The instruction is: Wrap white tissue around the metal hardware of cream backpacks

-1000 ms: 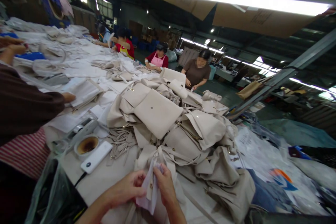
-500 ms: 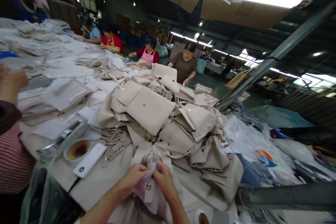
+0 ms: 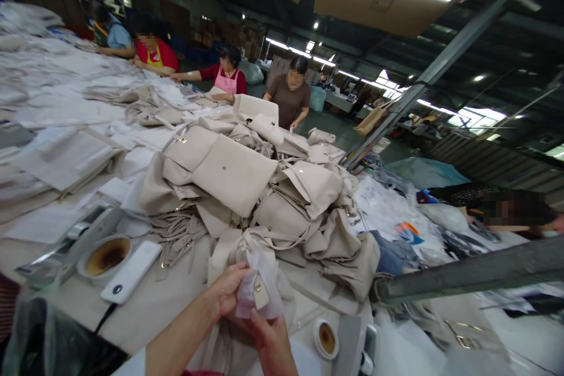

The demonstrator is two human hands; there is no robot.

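left hand (image 3: 228, 291) and right hand (image 3: 269, 332) both have fingers (image 3: 240, 271) pinched on the white tissue (image 3: 272, 276). beige tab (image 3: 261, 298) with gold hardware's against it, right by the bag pile (image 3: 233, 173).

White wrap (image 3: 274, 285); beige tab (image 3: 261, 298); beige bags (image 3: 233, 173); pink apron (image 3: 225, 82); orange-blue logo (image 3: 406, 228).

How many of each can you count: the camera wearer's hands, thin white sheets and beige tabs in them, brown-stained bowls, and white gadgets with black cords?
Hands: 2, left hand and right hand
Thin white sheet: 1
Beige tab: 1
Brown-stained bowls: 2, left bowl and right bowl
White gadget: 1
Total: 7
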